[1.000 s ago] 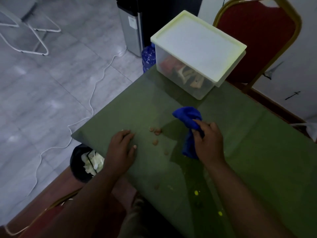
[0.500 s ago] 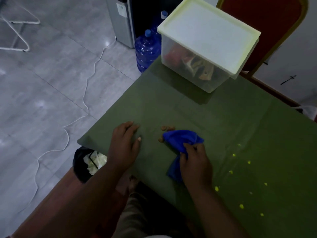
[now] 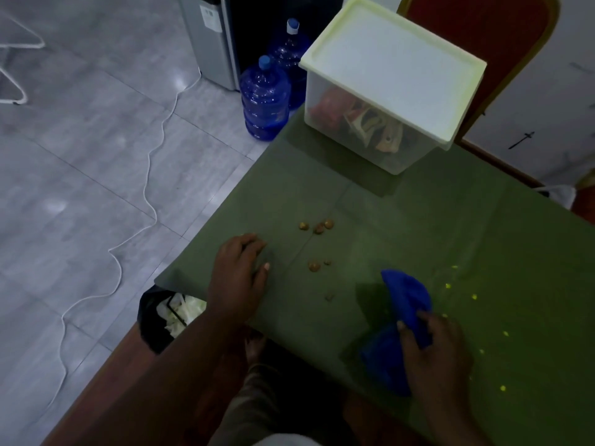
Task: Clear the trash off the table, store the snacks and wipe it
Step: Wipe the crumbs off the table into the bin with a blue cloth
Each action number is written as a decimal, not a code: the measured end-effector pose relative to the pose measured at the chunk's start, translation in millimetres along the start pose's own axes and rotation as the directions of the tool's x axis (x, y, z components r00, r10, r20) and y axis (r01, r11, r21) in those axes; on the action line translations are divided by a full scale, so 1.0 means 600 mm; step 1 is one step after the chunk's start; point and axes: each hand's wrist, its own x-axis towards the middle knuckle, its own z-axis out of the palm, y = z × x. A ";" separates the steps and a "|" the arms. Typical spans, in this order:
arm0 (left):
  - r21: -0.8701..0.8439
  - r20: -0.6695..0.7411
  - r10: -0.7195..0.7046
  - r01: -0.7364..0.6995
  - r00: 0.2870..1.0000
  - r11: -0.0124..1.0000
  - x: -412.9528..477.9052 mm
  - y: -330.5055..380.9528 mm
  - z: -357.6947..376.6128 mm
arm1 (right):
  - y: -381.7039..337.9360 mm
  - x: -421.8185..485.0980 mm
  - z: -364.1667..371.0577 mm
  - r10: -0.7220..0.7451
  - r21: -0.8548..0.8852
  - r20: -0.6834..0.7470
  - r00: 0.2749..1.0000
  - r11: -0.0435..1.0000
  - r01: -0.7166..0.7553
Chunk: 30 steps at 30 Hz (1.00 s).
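My right hand (image 3: 433, 352) grips a bunched blue cloth (image 3: 402, 304) on the green table (image 3: 450, 226), near its front edge. Flat on the table near the left corner rests my left hand (image 3: 238, 278), fingers spread. Between the hands lie several brown crumbs (image 3: 317, 243). Small yellow specks (image 3: 473, 297) dot the cloth-covered top to the right of the blue cloth. A clear snack box (image 3: 380, 91) with a pale lid on stands at the table's far end, wrappers inside.
A black bin (image 3: 167, 317) with white trash sits on the floor under the table's left corner. Two blue water bottles (image 3: 265, 98) and a dispenser (image 3: 212, 37) stand beyond. A white cable (image 3: 148, 175) snakes over the tiles. A red chair (image 3: 483, 30) is behind the box.
My right hand has dragged the blue cloth back and to the right, away from the crumbs, which now lie uncovered. My left hand stays pressed on the table.
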 end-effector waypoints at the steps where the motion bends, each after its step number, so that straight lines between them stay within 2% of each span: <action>1: 0.000 0.000 -0.001 0.001 1.000 1.000 -0.002 -0.001 0.001 | 0.012 -0.021 0.001 0.023 -0.027 0.030 0.999 0.999 -0.022; 4: -0.002 0.004 -0.001 0.001 1.000 1.000 -0.008 0.000 0.003 | 0.016 -0.069 0.029 0.053 -0.074 0.127 0.990 0.996 -0.043; 6: 0.001 0.008 -0.003 0.003 1.000 1.000 -0.012 0.001 0.004 | -0.001 -0.077 0.059 -0.037 -0.077 0.130 0.991 0.996 0.048; 8: 0.002 0.009 -0.007 0.007 1.000 1.000 -0.016 -0.001 0.003 | -0.036 -0.062 0.086 -0.084 -0.031 0.098 0.992 0.996 0.088; 15: -0.031 -0.006 -0.028 0.028 1.000 0.999 -0.021 -0.004 0.000 | -0.156 0.055 0.134 -0.095 0.156 -0.056 0.994 0.982 0.102; 21: -0.064 -0.028 -0.033 0.031 0.999 0.997 -0.019 -0.008 -0.001 | -0.150 0.154 0.081 0.006 0.353 -0.084 0.996 0.935 0.024; 23: -0.071 -0.029 -0.046 0.044 0.999 0.996 -0.018 -0.010 -0.004 | -0.128 0.186 0.062 -0.021 0.287 -0.095 0.995 0.957 0.048; 25: -0.079 -0.033 -0.056 0.053 0.998 0.995 -0.017 -0.009 -0.006 | -0.107 0.215 0.056 -0.086 0.102 -0.069 0.994 0.990 0.093; 28: -0.052 -0.048 -0.058 0.056 0.997 0.997 -0.013 -0.015 -0.010 | -0.106 0.237 0.079 -0.143 -0.167 0.098 0.985 0.973 0.158; 30: -0.006 -0.051 -0.057 0.057 0.997 0.998 -0.008 -0.022 -0.012 | -0.124 0.239 0.105 -0.150 -0.211 0.158 0.976 0.961 0.182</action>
